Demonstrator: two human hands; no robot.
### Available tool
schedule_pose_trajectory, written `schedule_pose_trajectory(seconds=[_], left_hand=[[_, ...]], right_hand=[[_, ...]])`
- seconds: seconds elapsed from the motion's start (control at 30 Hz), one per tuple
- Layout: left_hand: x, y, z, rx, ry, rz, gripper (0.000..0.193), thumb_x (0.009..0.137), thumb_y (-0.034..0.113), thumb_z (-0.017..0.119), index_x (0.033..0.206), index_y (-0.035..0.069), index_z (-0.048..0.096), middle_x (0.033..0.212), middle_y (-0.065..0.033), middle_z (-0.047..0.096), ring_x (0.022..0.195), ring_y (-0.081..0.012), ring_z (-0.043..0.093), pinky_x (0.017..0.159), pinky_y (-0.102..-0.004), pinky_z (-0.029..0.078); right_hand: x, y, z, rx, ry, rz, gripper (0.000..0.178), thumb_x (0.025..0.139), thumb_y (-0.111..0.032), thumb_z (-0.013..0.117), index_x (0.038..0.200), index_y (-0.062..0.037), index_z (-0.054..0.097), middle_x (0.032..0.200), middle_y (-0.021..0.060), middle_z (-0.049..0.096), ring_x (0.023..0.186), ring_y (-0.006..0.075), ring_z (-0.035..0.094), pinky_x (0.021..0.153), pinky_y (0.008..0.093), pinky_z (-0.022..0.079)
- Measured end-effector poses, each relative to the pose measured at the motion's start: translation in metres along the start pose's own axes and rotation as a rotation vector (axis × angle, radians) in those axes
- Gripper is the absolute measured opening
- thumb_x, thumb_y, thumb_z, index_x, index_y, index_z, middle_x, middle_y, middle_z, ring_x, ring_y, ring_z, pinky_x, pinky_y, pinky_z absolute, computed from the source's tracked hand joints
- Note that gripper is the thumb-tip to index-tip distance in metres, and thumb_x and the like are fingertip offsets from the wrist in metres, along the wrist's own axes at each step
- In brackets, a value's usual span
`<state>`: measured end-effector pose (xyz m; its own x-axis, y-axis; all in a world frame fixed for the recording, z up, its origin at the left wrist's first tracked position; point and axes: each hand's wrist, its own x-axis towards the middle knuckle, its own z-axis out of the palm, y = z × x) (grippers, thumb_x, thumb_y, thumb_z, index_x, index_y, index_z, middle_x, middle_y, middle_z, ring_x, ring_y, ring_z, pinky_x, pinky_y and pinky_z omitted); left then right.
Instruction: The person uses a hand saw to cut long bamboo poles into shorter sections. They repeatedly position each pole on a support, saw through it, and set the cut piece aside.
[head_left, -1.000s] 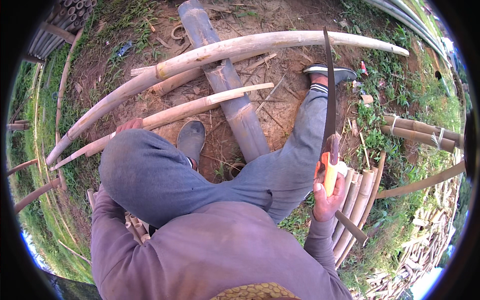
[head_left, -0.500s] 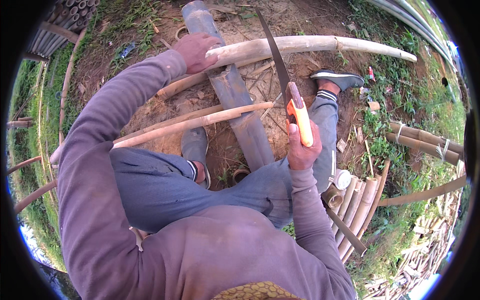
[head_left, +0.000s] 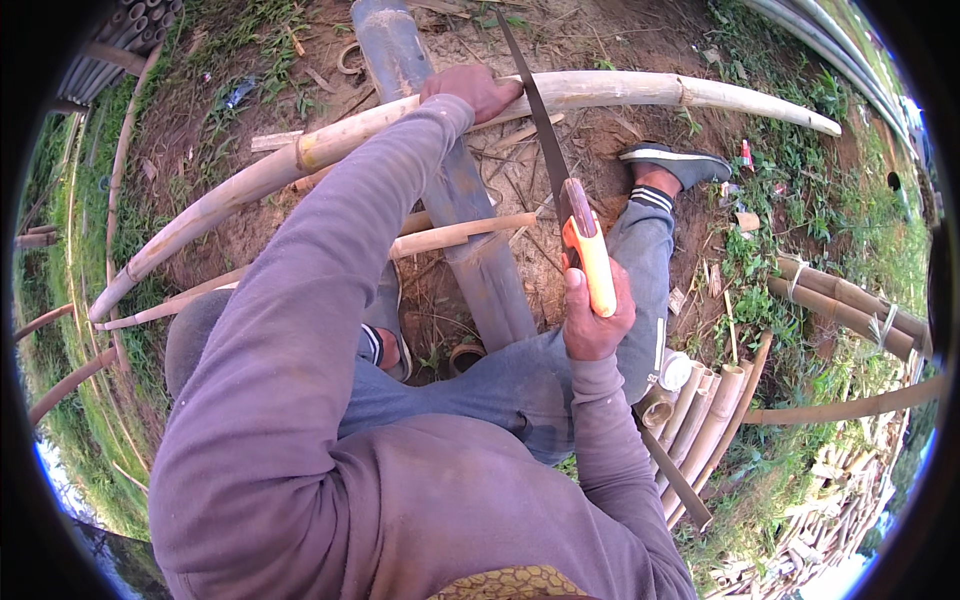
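Note:
A long pale bamboo pole (head_left: 620, 90) lies crosswise in front of me, over a thick grey bamboo trunk (head_left: 490, 285) on the ground. My left hand (head_left: 472, 92) is closed over the pole where it crosses the trunk. In my right hand (head_left: 600, 312) is a handsaw (head_left: 590, 260), gripped by its orange handle. The saw's dark blade points away from me and passes across the pole just right of my left hand; I cannot tell whether it touches. A split bamboo strip (head_left: 450, 237) rests on the trunk nearer my legs.
Cut bamboo pieces (head_left: 720, 400) and another dark blade (head_left: 685, 490) lie by my right thigh. Tied bamboo poles (head_left: 850, 305) are at the right. My shoe (head_left: 675, 160) stands beyond the saw handle. Stacked bamboo (head_left: 120, 50) shows at the far left.
My left hand has moved right along the pole, close to the saw blade, and its fingers have closed. The saw has shifted slightly left. The pole's left part has come into view.

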<state>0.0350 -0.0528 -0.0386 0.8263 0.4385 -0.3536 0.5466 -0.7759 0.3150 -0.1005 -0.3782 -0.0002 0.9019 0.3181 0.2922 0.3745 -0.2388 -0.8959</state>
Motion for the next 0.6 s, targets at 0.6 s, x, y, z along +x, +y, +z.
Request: schedule_pose_trajectory(seconds=[0.6], left_hand=[[0.007,-0.003,0.003,0.026,-0.021,-0.019,0.081,0.091,0.078,0.047,0.135,0.017,0.077,0.131,-0.0179,0.076,0.124,-0.0368,0.072,0.107,-0.0528,0.052]], right_hand=[[-0.002,0.010,-0.004,0.024,-0.008,0.073,0.031,0.098,-0.009,0.081,0.122,0.0062,0.071,0.105,0.0134,0.077,0.088,0.0183,0.074,0.081,0.0317,0.058]])
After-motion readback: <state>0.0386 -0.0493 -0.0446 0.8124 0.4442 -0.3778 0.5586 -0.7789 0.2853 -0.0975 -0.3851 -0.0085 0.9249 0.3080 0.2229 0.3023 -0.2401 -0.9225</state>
